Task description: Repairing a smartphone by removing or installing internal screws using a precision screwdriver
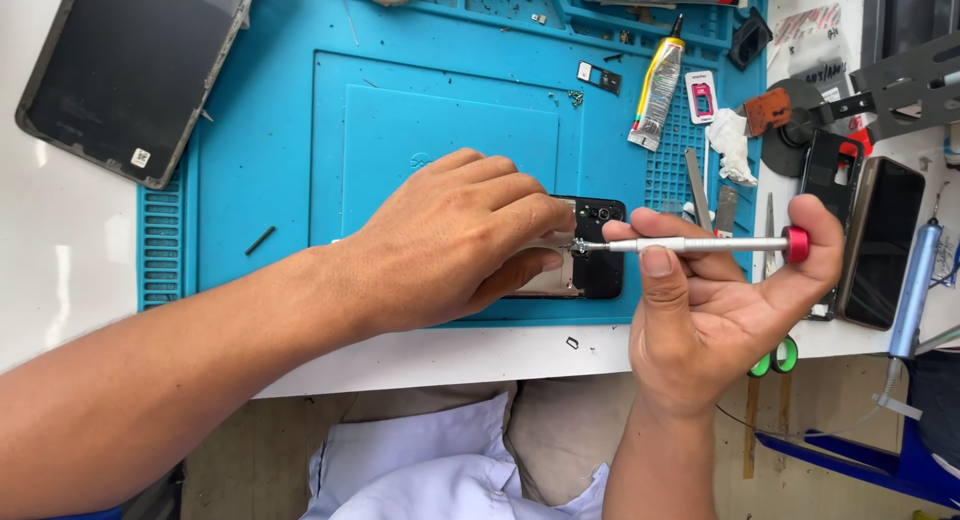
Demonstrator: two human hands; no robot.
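A blue work mat [260, 130] covers the white bench; a dark back cover [125, 70] lies at its far left corner, already detached; a second phone [880, 242] rests at the right, off the mat. The opened phone [598, 260] sits at the mat's near edge, interior exposed. The left hand [450, 245] presses down over it, fingers curled, pinning the body; the right hand [710, 310] grips a precision screwdriver [695, 245] with a red cap, held level, tip at a point near the camera end. Judged from this, disassembly is partway; internal screws remain. A glue tube [657, 80] lies far right.
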